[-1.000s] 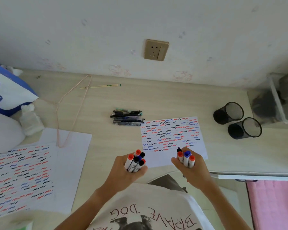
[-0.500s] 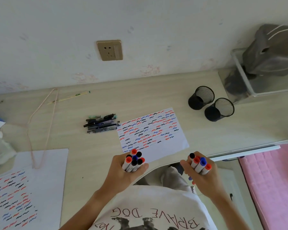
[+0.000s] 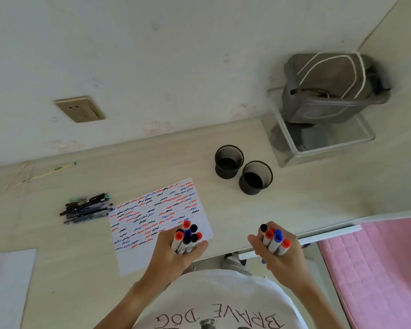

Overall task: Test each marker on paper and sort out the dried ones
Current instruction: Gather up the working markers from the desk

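marker barrels (image 3: 184,245) hidden in hands | left sheet (image 3: 7,286) cut by edge | pens (image 3: 86,208) blurred

One view only, the head camera, looking steeply down and forward from above the person's chest, tilted so the pale wooden desk (image 3: 223,214) slants up to the right. Close at the bottom edge sits the white printed shirt (image 3: 218,302); the far off-white wall (image 3: 176,55) fills the top. Wide-angle bending at the edges.

A home bedroom: desk (image 3: 294,205) beside pink-quilted bed (image 3: 377,269).
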